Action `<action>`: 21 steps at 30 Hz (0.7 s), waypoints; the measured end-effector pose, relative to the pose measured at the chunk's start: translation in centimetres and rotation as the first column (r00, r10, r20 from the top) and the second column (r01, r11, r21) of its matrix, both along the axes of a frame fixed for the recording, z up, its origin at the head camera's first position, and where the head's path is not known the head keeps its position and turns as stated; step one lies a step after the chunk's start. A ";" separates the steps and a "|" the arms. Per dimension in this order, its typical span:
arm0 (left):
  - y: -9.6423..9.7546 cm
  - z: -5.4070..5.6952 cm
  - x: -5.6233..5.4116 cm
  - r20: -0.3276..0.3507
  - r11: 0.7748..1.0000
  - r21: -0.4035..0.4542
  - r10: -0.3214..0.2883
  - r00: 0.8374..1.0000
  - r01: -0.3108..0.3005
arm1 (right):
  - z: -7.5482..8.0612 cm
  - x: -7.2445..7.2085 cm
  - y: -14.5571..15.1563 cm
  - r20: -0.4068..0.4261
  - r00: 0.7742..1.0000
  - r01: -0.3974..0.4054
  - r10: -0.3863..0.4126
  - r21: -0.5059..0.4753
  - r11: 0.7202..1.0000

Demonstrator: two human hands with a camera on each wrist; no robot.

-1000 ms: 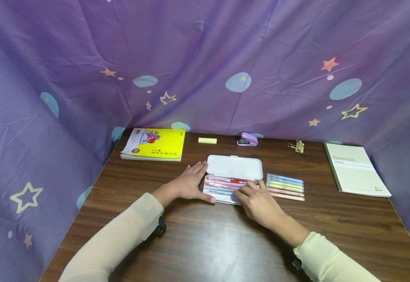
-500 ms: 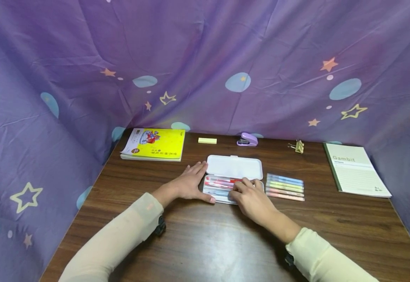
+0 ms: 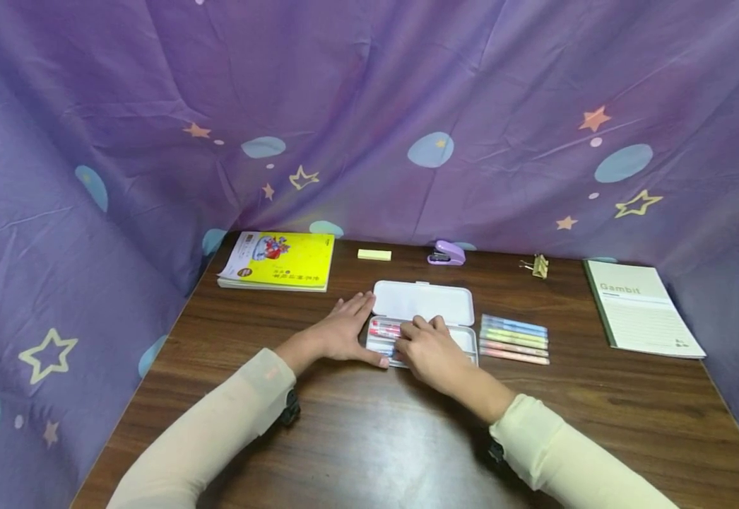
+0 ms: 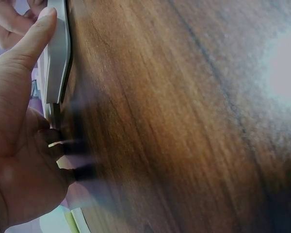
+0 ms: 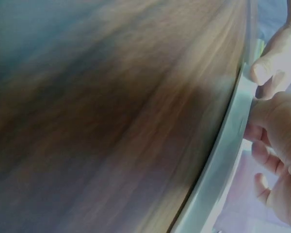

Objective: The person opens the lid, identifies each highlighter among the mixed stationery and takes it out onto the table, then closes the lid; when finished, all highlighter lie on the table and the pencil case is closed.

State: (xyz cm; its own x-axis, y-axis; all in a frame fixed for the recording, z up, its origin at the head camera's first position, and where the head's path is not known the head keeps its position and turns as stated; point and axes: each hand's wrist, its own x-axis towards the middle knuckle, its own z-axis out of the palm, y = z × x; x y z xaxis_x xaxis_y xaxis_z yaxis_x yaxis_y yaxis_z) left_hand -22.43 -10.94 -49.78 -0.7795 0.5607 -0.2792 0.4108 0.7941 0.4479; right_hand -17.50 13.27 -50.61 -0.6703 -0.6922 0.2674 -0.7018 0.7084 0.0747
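Touching one case (image 3: 424,302), one left hand (image 3: 344,332) spreads; one right hand (image 3: 434,357) curls, hold unclear.

Soft light leaves a pale glare on the near worktop (image 3: 401,445); both wrist views look hazy, the right one more blurred.

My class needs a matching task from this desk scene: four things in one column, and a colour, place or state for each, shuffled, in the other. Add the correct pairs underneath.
Things
1. pencil case
2. right hand
3. row of pens
4. stapler

Descriptions
A. lying beside the right end of the case
B. light purple
C. white and open
D. curled over the case

Pairs
1-C, 2-D, 3-A, 4-B
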 end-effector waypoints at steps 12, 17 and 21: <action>0.0 0.1 -0.2 -0.003 1.000 0.006 -0.005 1.000 0.005 | 0.7 -0.8 -0.6 -0.014 0.999 -0.043 0.043 -0.029 0.999; -0.1 0.0 0.0 -0.009 1.000 0.010 -0.002 1.000 0.002 | 0.9 -1.0 0.4 -0.108 0.992 -0.072 0.067 -0.040 0.997; -0.2 -0.2 0.1 -0.004 1.000 0.015 0.005 1.000 -0.005 | 1.1 -1.2 1.5 -0.196 0.978 -0.089 0.077 -0.053 0.995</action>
